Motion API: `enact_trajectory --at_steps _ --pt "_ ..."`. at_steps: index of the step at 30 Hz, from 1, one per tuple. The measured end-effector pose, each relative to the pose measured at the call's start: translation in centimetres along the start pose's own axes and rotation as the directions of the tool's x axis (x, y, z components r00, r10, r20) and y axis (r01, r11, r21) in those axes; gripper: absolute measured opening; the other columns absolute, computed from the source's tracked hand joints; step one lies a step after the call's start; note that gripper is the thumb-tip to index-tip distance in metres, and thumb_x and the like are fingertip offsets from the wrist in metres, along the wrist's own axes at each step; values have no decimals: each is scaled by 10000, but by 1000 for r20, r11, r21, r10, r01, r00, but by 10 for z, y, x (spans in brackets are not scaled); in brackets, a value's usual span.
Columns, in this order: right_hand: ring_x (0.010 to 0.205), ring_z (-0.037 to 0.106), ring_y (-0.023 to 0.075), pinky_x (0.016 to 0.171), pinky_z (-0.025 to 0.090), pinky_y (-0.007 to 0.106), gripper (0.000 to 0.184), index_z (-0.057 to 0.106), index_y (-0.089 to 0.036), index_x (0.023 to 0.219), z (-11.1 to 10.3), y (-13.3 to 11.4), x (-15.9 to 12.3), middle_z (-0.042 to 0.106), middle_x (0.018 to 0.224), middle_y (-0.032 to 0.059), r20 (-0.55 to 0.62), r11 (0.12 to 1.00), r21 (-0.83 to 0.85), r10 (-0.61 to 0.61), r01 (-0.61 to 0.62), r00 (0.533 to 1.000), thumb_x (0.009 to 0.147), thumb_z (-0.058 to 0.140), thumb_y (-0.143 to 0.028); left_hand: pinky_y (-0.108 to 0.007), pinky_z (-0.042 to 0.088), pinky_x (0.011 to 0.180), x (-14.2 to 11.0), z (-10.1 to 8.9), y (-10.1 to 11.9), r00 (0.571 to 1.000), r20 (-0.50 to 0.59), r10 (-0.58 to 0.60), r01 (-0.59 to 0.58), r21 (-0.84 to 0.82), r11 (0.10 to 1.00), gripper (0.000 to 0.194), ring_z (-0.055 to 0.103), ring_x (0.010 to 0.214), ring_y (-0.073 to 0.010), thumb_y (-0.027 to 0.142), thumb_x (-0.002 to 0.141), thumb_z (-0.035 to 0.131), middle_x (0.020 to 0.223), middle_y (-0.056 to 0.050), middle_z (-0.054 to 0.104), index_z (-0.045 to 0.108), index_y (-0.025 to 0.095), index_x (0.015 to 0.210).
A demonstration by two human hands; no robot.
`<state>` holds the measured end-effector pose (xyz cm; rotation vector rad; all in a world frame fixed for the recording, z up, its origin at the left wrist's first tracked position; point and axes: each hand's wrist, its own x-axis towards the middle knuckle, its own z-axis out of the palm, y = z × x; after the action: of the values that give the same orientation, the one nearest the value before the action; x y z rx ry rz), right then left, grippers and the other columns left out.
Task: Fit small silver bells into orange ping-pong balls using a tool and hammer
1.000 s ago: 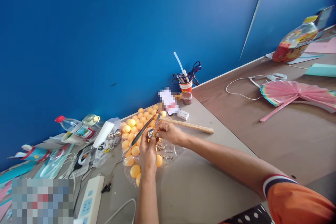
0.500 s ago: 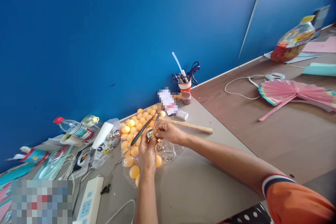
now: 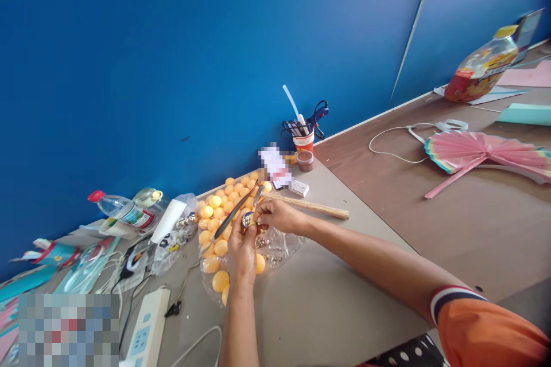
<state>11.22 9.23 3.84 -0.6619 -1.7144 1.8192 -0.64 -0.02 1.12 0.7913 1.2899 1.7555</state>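
Note:
Between the thumb and fingers of my left hand (image 3: 242,249) is a shiny silver ball (image 3: 247,219). My right hand (image 3: 275,215) comes in from the right, its thumb and fingertips pinched against the ball's right edge; whatever they hold there is too small to make out. Under and behind both hands lies a clear plastic bag (image 3: 282,249) spread with several orange balls (image 3: 221,248). A long, slim tool with a dark handle (image 3: 228,222) rests slantwise over them. Small metallic bits (image 3: 261,242) lie by my right wrist.
A wooden stick (image 3: 312,205), a small white box (image 3: 298,188) and a lidded tub (image 3: 305,160) are beyond my right hand, near a cup of pens (image 3: 303,140). Bottles (image 3: 124,209), cables and a power strip (image 3: 148,327) crowd the left. A pink fan (image 3: 482,152) lies right.
The view has shifted very slightly. Both hands stay at the silver ball, with the right fingers moving only a little against it.

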Motion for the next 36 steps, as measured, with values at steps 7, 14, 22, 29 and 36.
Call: enact_trajectory --at_steps 7,14,22,29,36 --pt "563 552 103 601 470 224 149 650 -173 703 -1 1 0 600 584 -35 -8 1000 -13 21 -21 1000 782 593 -60 -311 524 764 -2 1 3 1000 11 -13 13 11 1000 561 724 784 -201 422 715 883 937 -35 766 699 248 1215" --pt "587 578 106 599 458 219 136 654 -167 705 3 4 -1 630 623 -17 -24 998 54 -10 12 1000 774 594 -66 -307 540 817 0 -3 0 1000 7 -11 10 46 999 573 724 823 -179 427 756 851 1035 -37 753 664 229 1261" --pt "562 539 97 589 429 215 174 651 -165 686 6 -2 -5 613 587 -25 -59 998 55 23 -19 998 758 557 -37 -352 563 856 0 -5 -5 1000 -7 25 -24 169 985 660 724 922 -229 497 773 815 1169 -94 728 633 214 1341" --pt "555 511 95 585 412 214 164 660 -167 705 5 -3 -5 586 567 -38 -77 998 48 51 -47 996 758 567 -42 -373 552 867 -1 -9 -4 990 -63 123 -88 397 913 693 693 959 -256 584 776 781 1142 -111 731 653 194 1334" --pt "546 506 89 573 410 209 159 654 -168 707 6 0 -4 587 569 -42 -55 996 88 33 -28 998 764 576 -42 -373 563 857 -2 -9 -2 992 -38 120 -92 424 901 690 704 918 -250 586 794 762 1102 -100 740 645 203 1357"
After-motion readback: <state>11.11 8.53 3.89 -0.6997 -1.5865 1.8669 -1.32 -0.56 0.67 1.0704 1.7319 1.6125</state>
